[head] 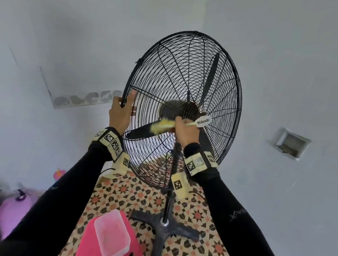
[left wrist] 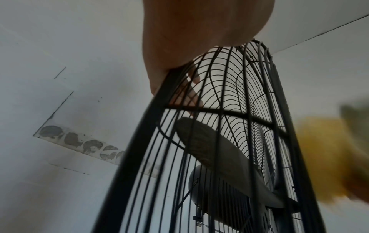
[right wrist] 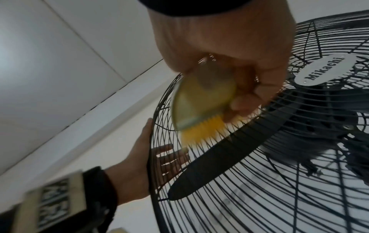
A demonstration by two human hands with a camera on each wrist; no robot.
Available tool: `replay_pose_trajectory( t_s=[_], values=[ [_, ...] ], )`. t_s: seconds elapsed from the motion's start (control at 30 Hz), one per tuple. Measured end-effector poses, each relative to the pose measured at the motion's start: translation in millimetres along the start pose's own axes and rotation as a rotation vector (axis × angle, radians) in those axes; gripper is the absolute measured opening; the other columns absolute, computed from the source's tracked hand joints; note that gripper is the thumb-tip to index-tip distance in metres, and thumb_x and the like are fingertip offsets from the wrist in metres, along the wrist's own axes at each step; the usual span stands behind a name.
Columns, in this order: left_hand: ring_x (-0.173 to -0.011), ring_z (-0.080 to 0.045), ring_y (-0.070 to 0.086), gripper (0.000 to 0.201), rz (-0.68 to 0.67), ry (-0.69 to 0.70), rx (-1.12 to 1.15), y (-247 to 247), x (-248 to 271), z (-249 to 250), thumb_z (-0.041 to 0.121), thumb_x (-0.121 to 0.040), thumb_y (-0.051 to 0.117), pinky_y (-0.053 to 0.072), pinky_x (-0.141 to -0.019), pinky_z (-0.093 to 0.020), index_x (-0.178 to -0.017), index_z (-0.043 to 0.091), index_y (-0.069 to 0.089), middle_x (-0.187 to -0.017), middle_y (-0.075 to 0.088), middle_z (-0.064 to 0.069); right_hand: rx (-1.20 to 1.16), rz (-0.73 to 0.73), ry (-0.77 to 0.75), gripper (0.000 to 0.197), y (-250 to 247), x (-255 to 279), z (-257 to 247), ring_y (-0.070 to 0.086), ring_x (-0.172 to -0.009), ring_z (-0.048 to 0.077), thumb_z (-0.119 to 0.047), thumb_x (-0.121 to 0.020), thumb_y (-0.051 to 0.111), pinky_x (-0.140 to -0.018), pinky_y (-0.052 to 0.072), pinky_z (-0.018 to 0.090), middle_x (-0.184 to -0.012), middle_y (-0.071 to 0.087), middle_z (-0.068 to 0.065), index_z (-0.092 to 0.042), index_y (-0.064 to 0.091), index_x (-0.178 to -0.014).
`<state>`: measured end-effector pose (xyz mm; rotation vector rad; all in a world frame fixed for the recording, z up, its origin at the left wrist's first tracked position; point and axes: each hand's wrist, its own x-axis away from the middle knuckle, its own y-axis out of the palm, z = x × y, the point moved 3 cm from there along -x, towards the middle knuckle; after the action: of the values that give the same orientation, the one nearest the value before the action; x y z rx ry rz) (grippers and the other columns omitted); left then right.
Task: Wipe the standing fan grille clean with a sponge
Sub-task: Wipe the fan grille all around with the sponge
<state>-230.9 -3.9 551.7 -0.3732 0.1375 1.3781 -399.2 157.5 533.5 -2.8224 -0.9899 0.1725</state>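
Note:
The standing fan's black wire grille [head: 218, 75] fills the middle of the head view, with dark blades behind it and a white badge [head: 204, 121] at the hub. My left hand [head: 124, 106] grips the grille's left rim, thumb in front and fingers behind the wires [right wrist: 169, 156]. My right hand [head: 181, 126] holds a yellow sponge [head: 162, 126] pressed on the front wires just left of the hub. In the right wrist view the sponge [right wrist: 199, 110] is blurred against the grille [right wrist: 259, 189]. The left wrist view shows the rim [left wrist: 139, 134] under my palm [left wrist: 189, 39].
The fan's pole and cross base [head: 164, 228] stand on patterned floor tiles [head: 130, 195]. A clear plastic tub [head: 112, 235] sits on something pink below my arms. Purple items [head: 14, 206] lie at the lower left. Pale walls surround the fan, with a recess [head: 290, 143] at the right.

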Motion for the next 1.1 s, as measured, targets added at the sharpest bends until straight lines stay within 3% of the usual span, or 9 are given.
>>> replay_pose_trajectory(
  t_s=[0.1,0.2,0.3,0.43,0.6,0.7,0.77,0.93,1.1],
  values=[
    [-0.091,-0.013,0.070,0.067,0.001,0.010,-0.021,-1.8,4.3,1.6,0.076,-0.096,0.046,0.052,-0.082,-0.030,-0.125,0.016,0.054,-0.095,0.068,0.009,-0.054,-0.084,0.023,0.025,-5.4,-6.2,5.2,0.064,-0.076,0.015,-0.035,-0.098,0.056,-0.061,0.054,0.024,-0.104,0.074,0.011,-0.013,0.066,-0.102],
    [-0.091,-0.016,0.074,0.066,-0.012,0.011,-0.005,2.6,6.6,4.4,0.076,-0.095,0.047,0.053,-0.081,-0.030,-0.124,0.017,0.053,-0.097,0.071,0.006,-0.343,0.028,-0.102,0.020,-11.2,-12.6,-11.4,0.067,-0.081,0.019,-0.024,-0.102,0.054,-0.057,0.055,0.023,-0.103,0.072,0.013,-0.005,0.061,-0.101],
    [-0.094,-0.019,0.074,0.065,-0.001,0.002,0.000,2.7,6.1,4.4,0.077,-0.094,0.048,0.053,-0.079,-0.028,-0.122,0.019,0.054,-0.098,0.071,0.006,-0.197,0.055,-0.110,0.023,-7.6,-7.7,-6.7,0.058,-0.066,0.014,-0.024,-0.101,0.054,-0.049,0.047,0.017,-0.083,0.067,0.005,-0.006,0.059,-0.088],
    [-0.100,-0.026,0.072,0.082,0.008,-0.003,-0.009,-2.2,4.4,-0.5,0.093,-0.082,0.044,0.056,-0.097,-0.047,-0.121,0.022,0.056,-0.108,0.070,0.000,0.081,-0.095,-0.001,0.020,-11.6,-13.4,10.4,0.066,-0.074,0.015,-0.037,-0.095,0.058,-0.063,0.054,0.026,-0.085,0.073,0.001,-0.019,0.063,-0.086],
    [-0.095,-0.015,0.073,0.071,0.013,0.024,-0.007,3.3,11.5,9.4,0.078,-0.094,0.047,0.056,-0.091,-0.034,-0.129,0.017,0.055,-0.105,0.069,0.007,-0.339,0.024,-0.081,0.021,-14.7,-19.4,-9.0,0.064,-0.075,0.018,-0.026,-0.100,0.056,-0.056,0.054,0.028,-0.093,0.071,0.012,-0.007,0.061,-0.094],
    [-0.093,-0.016,0.073,0.074,0.024,0.013,0.002,1.0,10.7,8.0,0.083,-0.091,0.047,0.057,-0.097,-0.043,-0.125,0.018,0.055,-0.103,0.069,0.006,-0.110,-0.002,-0.062,0.028,-5.4,-14.5,9.6,0.057,-0.069,0.018,-0.029,-0.097,0.056,-0.061,0.050,0.032,-0.080,0.066,0.004,-0.002,0.063,-0.094],
    [-0.096,-0.020,0.068,0.077,0.035,0.007,-0.029,-2.5,10.3,5.5,0.082,-0.092,0.045,0.053,-0.102,-0.048,-0.127,0.014,0.055,-0.106,0.068,0.001,0.045,-0.079,-0.001,0.029,-8.9,-17.1,20.1,0.060,-0.070,0.016,-0.037,-0.095,0.057,-0.061,0.052,0.030,-0.090,0.073,0.005,-0.009,0.067,-0.098],
    [-0.096,-0.012,0.066,0.072,0.026,0.024,-0.042,1.8,13.4,6.7,0.081,-0.093,0.045,0.053,-0.100,-0.044,-0.126,0.018,0.055,-0.113,0.067,0.001,-0.431,0.000,0.011,0.017,-30.6,-28.0,4.9,0.065,-0.072,0.015,-0.031,-0.102,0.054,-0.057,0.052,0.026,-0.099,0.073,0.011,-0.017,0.062,-0.096],
    [-0.090,-0.012,0.064,0.072,0.053,0.000,-0.062,0.4,14.7,8.9,0.080,-0.094,0.043,0.050,-0.097,-0.039,-0.127,0.017,0.056,-0.105,0.066,0.004,-0.044,-0.052,0.098,0.024,-27.6,-28.0,30.4,0.067,-0.070,0.019,-0.037,-0.097,0.059,-0.051,0.050,0.024,-0.098,0.075,0.013,-0.014,0.067,-0.099]
  ],
)
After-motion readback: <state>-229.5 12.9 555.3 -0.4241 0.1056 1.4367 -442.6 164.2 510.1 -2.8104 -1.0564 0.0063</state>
